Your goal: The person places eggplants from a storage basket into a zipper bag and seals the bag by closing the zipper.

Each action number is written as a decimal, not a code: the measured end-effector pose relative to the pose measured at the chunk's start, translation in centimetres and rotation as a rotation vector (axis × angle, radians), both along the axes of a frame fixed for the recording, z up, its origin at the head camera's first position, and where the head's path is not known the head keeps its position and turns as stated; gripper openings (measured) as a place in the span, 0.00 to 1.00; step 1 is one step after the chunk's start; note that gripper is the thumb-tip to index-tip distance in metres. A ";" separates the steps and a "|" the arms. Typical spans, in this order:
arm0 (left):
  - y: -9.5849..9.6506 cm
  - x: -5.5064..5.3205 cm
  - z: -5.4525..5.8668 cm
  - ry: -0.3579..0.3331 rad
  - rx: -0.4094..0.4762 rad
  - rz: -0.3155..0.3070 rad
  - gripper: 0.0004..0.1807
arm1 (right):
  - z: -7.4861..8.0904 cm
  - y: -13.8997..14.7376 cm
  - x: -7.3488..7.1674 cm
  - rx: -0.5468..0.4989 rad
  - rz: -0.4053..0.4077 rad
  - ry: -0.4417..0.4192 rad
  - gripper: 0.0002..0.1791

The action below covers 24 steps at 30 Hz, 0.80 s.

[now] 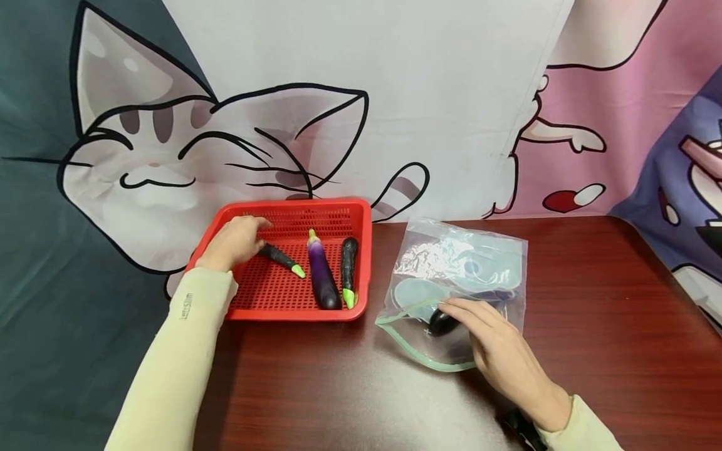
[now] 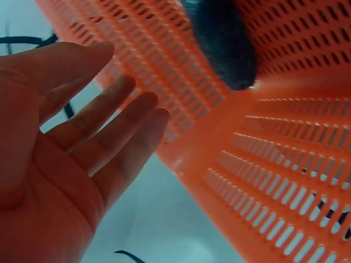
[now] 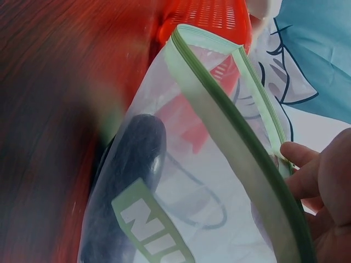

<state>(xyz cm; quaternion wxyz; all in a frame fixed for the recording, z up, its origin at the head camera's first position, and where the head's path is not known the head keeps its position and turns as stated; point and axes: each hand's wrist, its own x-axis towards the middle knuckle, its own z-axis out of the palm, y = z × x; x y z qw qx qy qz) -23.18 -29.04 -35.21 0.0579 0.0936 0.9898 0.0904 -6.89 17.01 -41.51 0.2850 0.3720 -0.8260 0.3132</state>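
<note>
My left hand (image 1: 234, 241) reaches over the left side of a red basket (image 1: 287, 315), its fingers loosely spread and holding nothing in the left wrist view. Close to its fingertips lies a dark cucumber-like vegetable (image 1: 282, 259) with a bright green end. A purple eggplant (image 1: 323, 275) and a second dark green-ended vegetable (image 1: 348, 266) lie to the right in the basket. My right hand (image 1: 496, 344) holds the green-edged rim of a clear zip bag (image 1: 414, 300), whose mouth gapes toward me. Inside the bag shows a dark eggplant (image 3: 137, 159), partly covered by the hand in the head view.
Basket and bag stand side by side on a reddish-brown wooden table (image 1: 316, 388). Behind them hangs a cloth backdrop (image 1: 451, 94) with cartoon animals, close to the table's back edge.
</note>
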 end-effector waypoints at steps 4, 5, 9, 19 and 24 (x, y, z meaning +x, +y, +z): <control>-0.7 -0.7 -0.6 -0.047 -0.027 0.006 0.23 | 0.0 0.0 0.0 0.006 -0.002 -0.011 0.25; -0.9 -0.8 -0.8 -0.057 -0.037 0.007 0.23 | 0.0 0.0 0.0 0.006 -0.002 -0.011 0.25; -1.7 -1.4 -1.6 -0.092 -0.084 0.009 0.24 | 0.0 0.0 0.0 0.006 0.003 -0.009 0.25; -2.4 -2.0 -2.8 -0.161 -0.132 0.017 0.26 | 0.1 0.0 -0.1 0.009 0.004 -0.005 0.25; -2.4 -2.5 -3.3 -0.192 -0.149 0.002 0.29 | 0.0 0.0 0.0 0.020 0.001 -0.023 0.25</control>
